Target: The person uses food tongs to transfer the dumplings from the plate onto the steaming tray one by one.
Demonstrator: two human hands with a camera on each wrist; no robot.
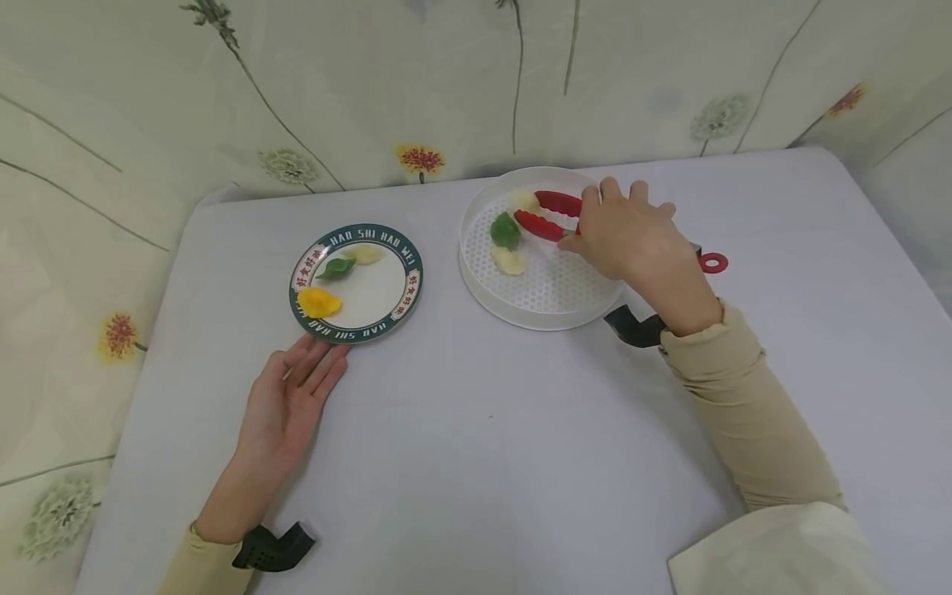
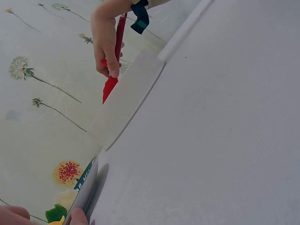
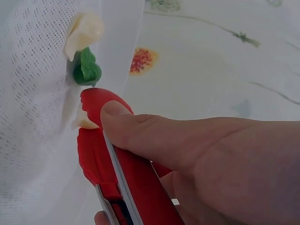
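My right hand [image 1: 632,231] grips red-tipped kitchen tongs [image 3: 145,187] over a round white perforated tray [image 1: 550,285]. The tongs' parted tips stand about a cream dumpling-shaped piece [image 1: 525,201]; whether they touch it I cannot tell. Beside it in the tray lie a green piece [image 1: 505,230] and another cream piece [image 1: 509,261]. Palm up, my left hand [image 1: 283,405] touches the near rim of a green-rimmed plate [image 1: 372,297] with fingers fairly straight. On that plate are a yellow piece [image 1: 319,302], a green piece [image 1: 336,268] and a cream piece [image 1: 364,254].
A white cloth [image 1: 476,463] covers the table. Behind it hangs a flower-printed backdrop [image 1: 446,83]. The plate stands left of the tray, with a gap between them. A red ring [image 1: 713,263] at the tongs' rear end sticks out past my right wrist.
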